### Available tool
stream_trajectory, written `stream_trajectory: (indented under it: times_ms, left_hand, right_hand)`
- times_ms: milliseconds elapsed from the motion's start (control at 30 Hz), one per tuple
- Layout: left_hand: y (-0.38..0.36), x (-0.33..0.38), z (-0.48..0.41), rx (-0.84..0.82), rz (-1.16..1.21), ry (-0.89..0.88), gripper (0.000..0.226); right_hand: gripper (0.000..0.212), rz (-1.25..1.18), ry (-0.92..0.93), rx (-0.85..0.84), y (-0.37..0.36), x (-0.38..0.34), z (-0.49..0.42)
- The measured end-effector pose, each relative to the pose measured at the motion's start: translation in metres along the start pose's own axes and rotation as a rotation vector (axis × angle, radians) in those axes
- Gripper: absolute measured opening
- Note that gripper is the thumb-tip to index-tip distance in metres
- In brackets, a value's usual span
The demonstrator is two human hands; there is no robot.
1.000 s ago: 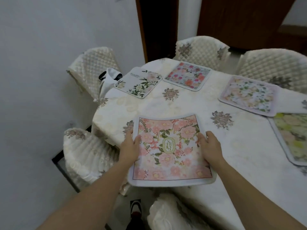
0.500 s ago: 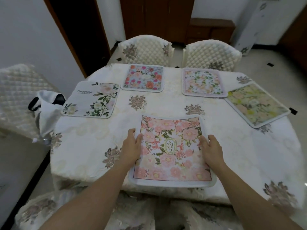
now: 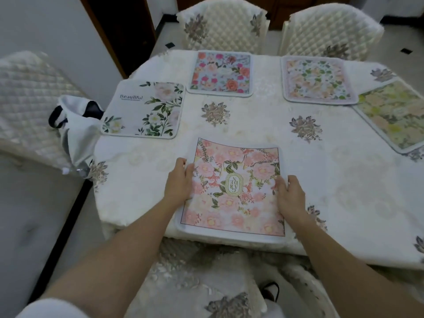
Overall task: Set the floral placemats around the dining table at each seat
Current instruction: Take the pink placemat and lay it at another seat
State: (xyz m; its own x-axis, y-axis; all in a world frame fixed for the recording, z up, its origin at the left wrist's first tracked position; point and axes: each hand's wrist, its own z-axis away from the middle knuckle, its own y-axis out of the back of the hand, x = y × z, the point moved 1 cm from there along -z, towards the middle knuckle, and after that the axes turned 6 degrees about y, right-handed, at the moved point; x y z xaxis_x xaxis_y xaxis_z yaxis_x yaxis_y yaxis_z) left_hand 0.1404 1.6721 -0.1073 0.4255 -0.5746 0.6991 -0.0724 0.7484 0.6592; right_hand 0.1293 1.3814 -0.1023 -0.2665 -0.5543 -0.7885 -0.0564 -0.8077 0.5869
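Note:
A pink floral placemat (image 3: 234, 198) lies at the near edge of the dining table (image 3: 344, 180), slightly over the rim. My left hand (image 3: 180, 182) holds its left side and my right hand (image 3: 290, 198) holds its right side, fingers on top. Other mats lie around the table: a white one with green leaves (image 3: 144, 110) at the left, a blue-pink one (image 3: 221, 73) at the far side, a pale peach one (image 3: 317, 80) beside it, and a yellow-green one (image 3: 394, 113) at the right.
Quilted cream chairs stand at the far side (image 3: 222, 21) (image 3: 330, 28), at the left (image 3: 25, 95) and just below me (image 3: 206, 283). A white bag with dark handles (image 3: 73, 129) rests against the table's left edge. A dark doorway (image 3: 119, 26) is at the back left.
The view has swung from the table's corner to face its near side squarely. Both hands have stayed on the pink mat, which now lies straighter along the near edge.

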Motion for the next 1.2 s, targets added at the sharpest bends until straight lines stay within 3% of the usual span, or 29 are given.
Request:
stream_trajectory:
  times_ms: [467,1200]
  left_hand:
    - [0.037,-0.091,-0.048,-0.031,-0.035,0.088,0.027]
    - [0.047,-0.097,-0.063,0.121,-0.119,0.197,0.023]
  right_hand:
    - [0.029,0.079,-0.09,-0.049,-0.104,-0.005,-0.005]
    - [0.035,0.244,-0.118,-0.17,-0.11,-0.007,-0.02]
